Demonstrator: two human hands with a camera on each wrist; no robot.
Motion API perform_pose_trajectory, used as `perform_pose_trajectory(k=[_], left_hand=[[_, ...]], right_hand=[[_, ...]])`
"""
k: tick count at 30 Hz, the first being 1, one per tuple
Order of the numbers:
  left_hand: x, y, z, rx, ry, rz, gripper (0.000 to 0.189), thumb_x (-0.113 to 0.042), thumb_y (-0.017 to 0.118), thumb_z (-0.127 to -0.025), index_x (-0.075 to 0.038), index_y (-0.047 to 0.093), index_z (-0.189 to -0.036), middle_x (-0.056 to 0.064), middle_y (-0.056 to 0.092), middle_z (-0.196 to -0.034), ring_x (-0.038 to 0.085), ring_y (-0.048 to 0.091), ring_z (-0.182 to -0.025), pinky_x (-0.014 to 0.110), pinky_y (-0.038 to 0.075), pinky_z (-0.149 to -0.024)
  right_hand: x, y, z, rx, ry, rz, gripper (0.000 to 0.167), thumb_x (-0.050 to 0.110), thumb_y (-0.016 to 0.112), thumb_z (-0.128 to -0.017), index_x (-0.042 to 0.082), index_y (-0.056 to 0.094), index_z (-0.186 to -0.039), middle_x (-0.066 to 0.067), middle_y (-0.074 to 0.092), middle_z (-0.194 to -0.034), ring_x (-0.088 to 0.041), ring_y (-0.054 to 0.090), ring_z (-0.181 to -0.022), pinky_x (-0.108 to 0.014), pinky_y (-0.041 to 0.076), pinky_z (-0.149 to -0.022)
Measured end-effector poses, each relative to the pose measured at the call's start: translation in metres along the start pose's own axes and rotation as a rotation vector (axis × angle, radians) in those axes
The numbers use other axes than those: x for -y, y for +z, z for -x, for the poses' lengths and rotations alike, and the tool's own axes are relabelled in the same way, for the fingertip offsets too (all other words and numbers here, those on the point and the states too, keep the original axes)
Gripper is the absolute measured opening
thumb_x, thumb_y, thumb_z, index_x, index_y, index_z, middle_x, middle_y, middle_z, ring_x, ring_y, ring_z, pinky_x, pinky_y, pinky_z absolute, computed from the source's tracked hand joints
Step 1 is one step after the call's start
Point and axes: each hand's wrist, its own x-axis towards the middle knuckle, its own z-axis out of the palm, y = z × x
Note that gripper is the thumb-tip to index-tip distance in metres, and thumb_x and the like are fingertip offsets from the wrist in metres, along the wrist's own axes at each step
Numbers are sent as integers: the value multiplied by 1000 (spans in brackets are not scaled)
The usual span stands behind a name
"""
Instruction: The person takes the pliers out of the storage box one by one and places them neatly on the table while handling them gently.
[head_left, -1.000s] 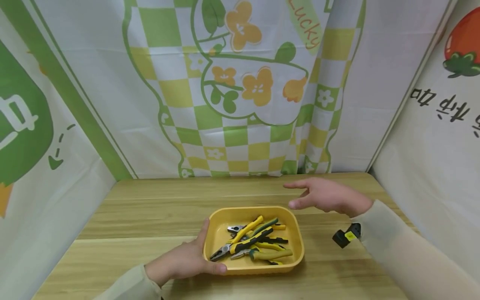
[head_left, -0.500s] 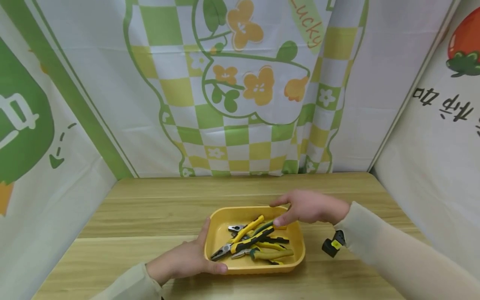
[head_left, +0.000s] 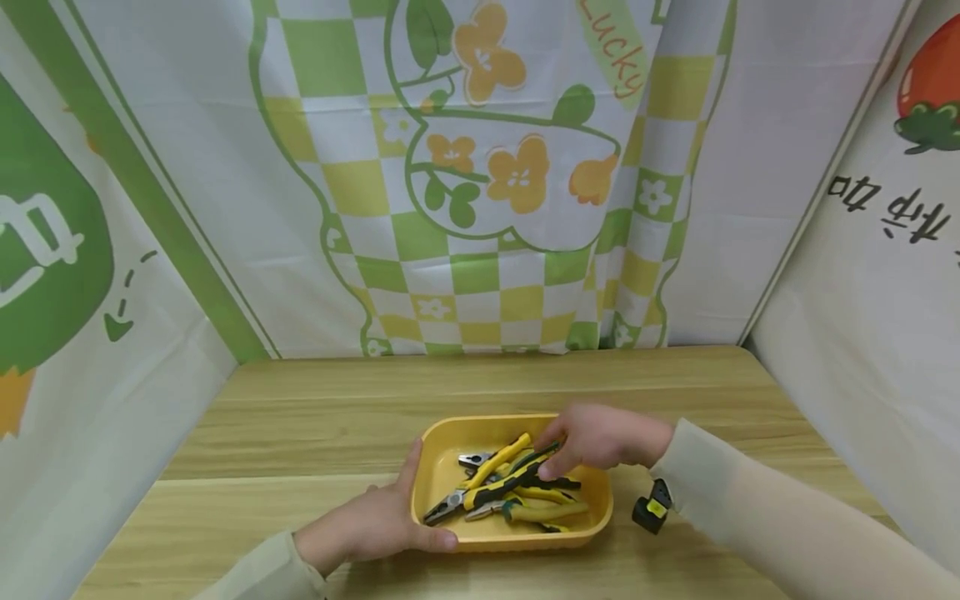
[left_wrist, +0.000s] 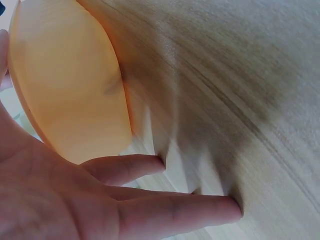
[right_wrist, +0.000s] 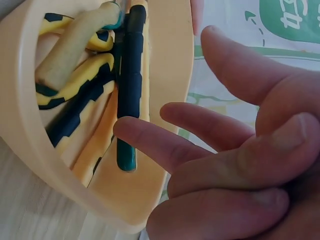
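A yellow plastic bin (head_left: 517, 545) holds several pairs of pliers with yellow, black and green handles. My left hand (head_left: 375, 521) rests against its near left corner, thumb at the front rim and forefinger along the left side. In the left wrist view the other fingers (left_wrist: 180, 212) are straight and reach the tabletop beside the bin wall (left_wrist: 70, 80). My right hand (head_left: 600, 437) is inside the bin's far right part, thumb and forefinger apart around the handle ends of the uppermost pliers (head_left: 480, 497). In the right wrist view a fingertip is near a green-tipped handle (right_wrist: 127, 157); contact is unclear.
The bin stands on a wooden table (head_left: 300, 417). Behind it hangs a green-and-yellow checked cloth (head_left: 480, 275), with printed white cloth walls (head_left: 847, 333) on both sides. A small black device (head_left: 651, 508) is strapped at the right wrist.
My right hand has moved left and down, from beyond the bin's far right corner to the plier handles inside. The left hand keeps its place at the bin.
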Motion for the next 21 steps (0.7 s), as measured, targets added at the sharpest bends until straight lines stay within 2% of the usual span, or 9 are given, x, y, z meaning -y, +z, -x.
perform_pose_trajectory(k=[12, 21], left_hand=[[1, 0, -2, 4, -7, -2, 146, -66, 83, -66, -11, -18, -157, 37, 53, -132, 71, 27, -125, 71, 29, -102], [0, 1, -2, 3, -10, 16, 146, -64, 84, -66, -11, -17, -157, 39, 49, -134, 72, 23, -125, 73, 25, -103]], right_hand=[[-1, 7, -6, 21, 44, 40, 40, 33, 79, -87, 16, 72, -122, 2, 66, -124, -27, 53, -126, -47, 45, -101], [-1, 13, -14, 8, 26, 108, 35, 27, 79, -87, 12, 74, -118, 1, 69, -118, -22, 59, -116, -42, 49, -96]])
